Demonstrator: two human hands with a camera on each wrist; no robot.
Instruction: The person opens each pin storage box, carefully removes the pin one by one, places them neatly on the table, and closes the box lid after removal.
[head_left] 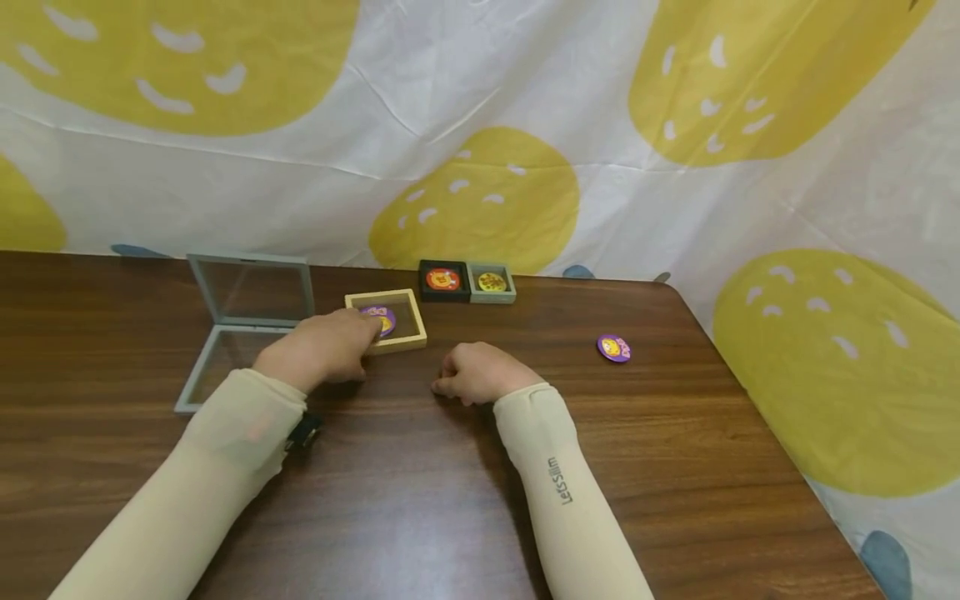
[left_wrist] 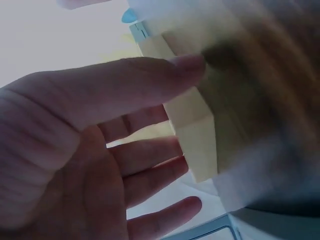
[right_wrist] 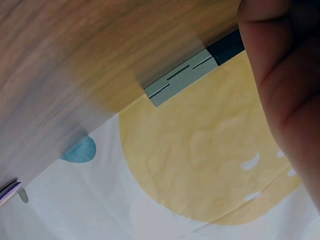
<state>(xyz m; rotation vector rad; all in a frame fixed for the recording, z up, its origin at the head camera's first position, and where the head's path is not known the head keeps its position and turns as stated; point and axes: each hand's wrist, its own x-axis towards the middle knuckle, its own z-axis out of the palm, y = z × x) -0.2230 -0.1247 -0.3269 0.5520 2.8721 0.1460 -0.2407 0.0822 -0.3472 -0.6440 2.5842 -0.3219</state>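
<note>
The cream frame (head_left: 405, 343) lies flat on the brown surface (head_left: 405, 483), left of its middle; it is nearly square, with no clear long axis, and sits a little askew, its right side slanting toward the person and rightward. Inside, a purple badge (head_left: 384, 317) lies toward the left, partly covered by fingers. The left hand (head_left: 321, 346) is loosely spread, fingers reaching over the frame and touching it, not wrapped round it. The right hand (head_left: 482, 373), just to the right, is relaxed, fingers bent under, with nothing showing in it. Behind stand one black frame (head_left: 444, 297) and one green-grey frame (head_left: 491, 298), side by side and touching, each with one badge. One larger grey case (head_left: 258, 322) stands open at left. A second purple badge (head_left: 614, 348) lies alone at right: four badges altogether.
</note>
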